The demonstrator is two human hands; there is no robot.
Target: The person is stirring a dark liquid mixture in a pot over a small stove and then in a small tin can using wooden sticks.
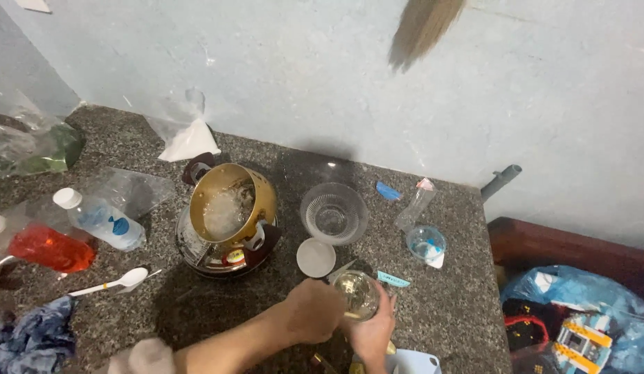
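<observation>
Glass jar (356, 294) near the front edge of the counter (446, 305), upright, long axis vertical, mouth up toward the camera; pale liquid inside. Right hand (372, 332) wrapped around its lower side, fingers curled on the glass. Left hand (314, 312) closed at the rim, pinching something too small to tell. Just behind: white round lid (316, 257), ribbed clear glass bowl (334, 213). Left of those: shiny gold metal pot (228, 215) with white contents. Farther left: white plastic spoon (114, 282), clear bottle with red liquid (41, 246). Speckled dark stone surface throughout.
</observation>
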